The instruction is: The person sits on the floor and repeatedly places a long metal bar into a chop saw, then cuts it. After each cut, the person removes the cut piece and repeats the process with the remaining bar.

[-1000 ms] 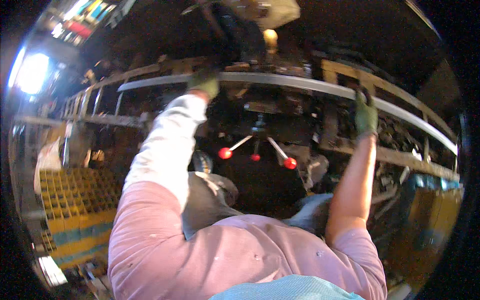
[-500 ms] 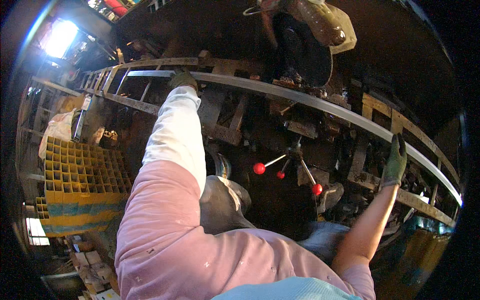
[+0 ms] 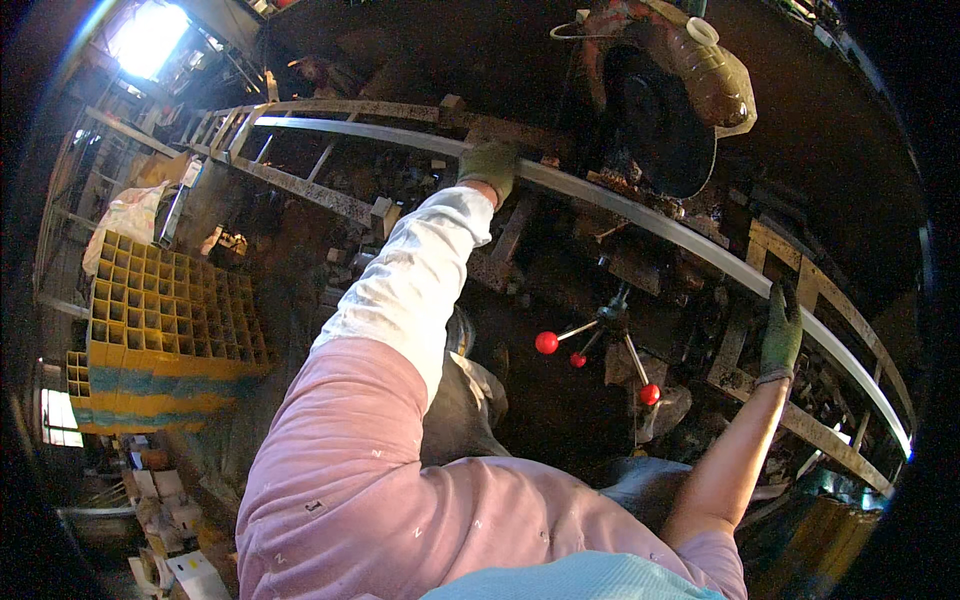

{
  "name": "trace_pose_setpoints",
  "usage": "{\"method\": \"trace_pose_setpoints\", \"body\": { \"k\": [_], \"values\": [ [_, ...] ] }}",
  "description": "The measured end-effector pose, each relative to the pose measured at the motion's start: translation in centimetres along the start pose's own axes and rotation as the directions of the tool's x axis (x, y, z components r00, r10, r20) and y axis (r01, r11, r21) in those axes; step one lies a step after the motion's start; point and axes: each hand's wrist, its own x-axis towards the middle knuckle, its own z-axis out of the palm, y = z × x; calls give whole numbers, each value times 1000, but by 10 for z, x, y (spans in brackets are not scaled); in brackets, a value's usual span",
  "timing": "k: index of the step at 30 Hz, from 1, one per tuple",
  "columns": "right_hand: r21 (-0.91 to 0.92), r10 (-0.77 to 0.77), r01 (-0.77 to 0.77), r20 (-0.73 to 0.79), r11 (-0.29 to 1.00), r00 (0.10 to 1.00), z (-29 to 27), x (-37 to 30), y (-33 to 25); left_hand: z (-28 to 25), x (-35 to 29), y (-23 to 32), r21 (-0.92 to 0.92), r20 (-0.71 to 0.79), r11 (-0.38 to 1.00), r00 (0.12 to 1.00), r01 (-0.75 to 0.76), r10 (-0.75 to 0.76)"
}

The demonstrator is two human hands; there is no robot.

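Note:
A long pale metal bar (image 3: 640, 212) runs across the view from far left to near right, lying along a ladder-like rack. My left hand (image 3: 488, 168), in a dark green glove, is closed over the bar left of the middle. My right hand (image 3: 784, 335), in a similar glove, grips the bar towards its right end; its fingertips are dark and partly hard to see. Beyond the bar, between my hands, stands a machine with a dark round disc (image 3: 660, 125) under a worn guard (image 3: 708, 70). A lever hub with red ball knobs (image 3: 650, 394) sits on my side of the bar.
The metal rack (image 3: 300, 192) extends left, and its right part (image 3: 840, 452) curves off near my right arm. A stack of yellow square tubes (image 3: 165, 320) stands at left, with a whitish sack (image 3: 130, 222) behind it. Cardboard pieces (image 3: 165, 510) lie lower left.
My left hand has moved right along the bar, closer to the disc. My right hand stays on the bar near its right end. The bar appears shifted slightly left against the rack; the view has also shifted.

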Motion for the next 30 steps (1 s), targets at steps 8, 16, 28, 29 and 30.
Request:
{"method": "trace_pose_setpoints", "body": {
  "k": [8, 16, 28, 29, 30],
  "values": [
    [-29, -33, 33, 26, 999, 999, 5, -1, 4, 17, 15, -38, 28, 60, 997, 996, 71, -72],
    [-213, -61, 51, -43, 976, 997, 14, -27, -22, 12, 18, -48, 26, 69, 993, 990, 118, -120],
    [-154, -107, 120, 91, 981, 990, -7, -56, -20, 40, 30, -84, 23, 60, 992, 990, 128, -129],
    [-142, -100, 114, 99, 983, 990, -7, -61, -23, 42, 30, -87, 29, 60, 992, 990, 122, -124],
    [-174, -101, 119, 107, 977, 989, -3, -66, -26, 42, 33, -92, 51, 92, 991, 988, 124, -128]
  ]
}}
